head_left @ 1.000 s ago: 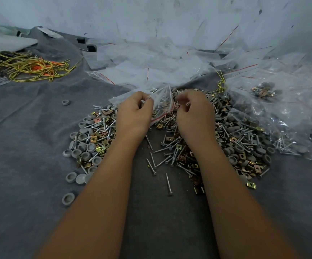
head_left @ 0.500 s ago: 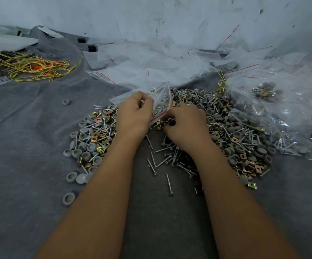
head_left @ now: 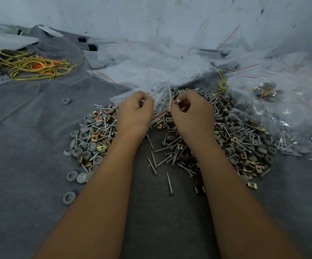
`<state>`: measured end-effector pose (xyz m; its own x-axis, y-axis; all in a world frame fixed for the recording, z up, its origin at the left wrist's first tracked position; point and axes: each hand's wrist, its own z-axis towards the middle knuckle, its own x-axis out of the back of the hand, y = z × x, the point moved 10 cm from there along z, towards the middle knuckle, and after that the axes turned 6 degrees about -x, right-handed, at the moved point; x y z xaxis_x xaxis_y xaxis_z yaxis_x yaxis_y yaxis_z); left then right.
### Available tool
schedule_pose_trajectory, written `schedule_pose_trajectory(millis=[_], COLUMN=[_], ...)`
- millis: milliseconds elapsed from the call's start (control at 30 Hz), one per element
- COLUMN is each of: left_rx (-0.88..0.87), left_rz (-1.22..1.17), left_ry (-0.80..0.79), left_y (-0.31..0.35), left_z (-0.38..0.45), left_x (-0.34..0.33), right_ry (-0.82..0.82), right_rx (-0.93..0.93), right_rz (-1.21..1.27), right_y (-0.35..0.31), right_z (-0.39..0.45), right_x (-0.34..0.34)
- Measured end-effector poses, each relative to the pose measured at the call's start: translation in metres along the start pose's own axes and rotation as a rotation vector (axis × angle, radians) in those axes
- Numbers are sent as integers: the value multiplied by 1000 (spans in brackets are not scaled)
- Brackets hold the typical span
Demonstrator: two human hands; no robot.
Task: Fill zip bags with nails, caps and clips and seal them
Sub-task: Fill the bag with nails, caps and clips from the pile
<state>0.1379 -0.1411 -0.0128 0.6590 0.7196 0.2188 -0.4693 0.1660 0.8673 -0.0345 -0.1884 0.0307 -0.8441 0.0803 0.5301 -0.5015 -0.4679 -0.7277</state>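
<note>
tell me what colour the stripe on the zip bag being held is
Red, along the zip bag; seen in the head view.

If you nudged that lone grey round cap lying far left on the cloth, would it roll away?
The lone grey round cap lies flat, so it would probably slide, not roll. It looks light, and the grey cloth likely slows it.

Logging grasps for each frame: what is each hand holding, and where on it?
The left hand pinches the zip bag at its open mouth edge. The right hand pinches a nail just below its head.
</note>
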Motion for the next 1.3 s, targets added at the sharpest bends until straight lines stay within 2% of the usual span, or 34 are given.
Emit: schedule_pose_trajectory(millis=[133,233,433,633,767,833,933,1067,1300], left_rx=[6,-5,-17,-7,-9,-10,-13,-15,-11], left_rz=[21,24,19,7,-6,-15,-22,-17,-16], left_ry=[-16,-33,-35,-25,-12,-8,-10,-5,-9], left_y=[0,3,4,1,0,0,1,0,2], left_z=[-1,-1,-2,0,0,0,1,1,0], left_x=[-1,-3,-4,-3,-1,-1,-1,-1,-1], right_ry=[122,107,-52,-9,-30,-92,-224,-407,-455], right_rx=[73,132,38,-4,-139,-149,-71,68,135], right_rz=[171,219,103,133,156,105,-57,-441,-523], right_y=[-11,-18,-6,3,17,20,12,9,8], right_z=[-1,-3,2,5,7,7,2,-6,-10], right_x=[19,17,-9,-1,-3,-10,-25,-49,-55])
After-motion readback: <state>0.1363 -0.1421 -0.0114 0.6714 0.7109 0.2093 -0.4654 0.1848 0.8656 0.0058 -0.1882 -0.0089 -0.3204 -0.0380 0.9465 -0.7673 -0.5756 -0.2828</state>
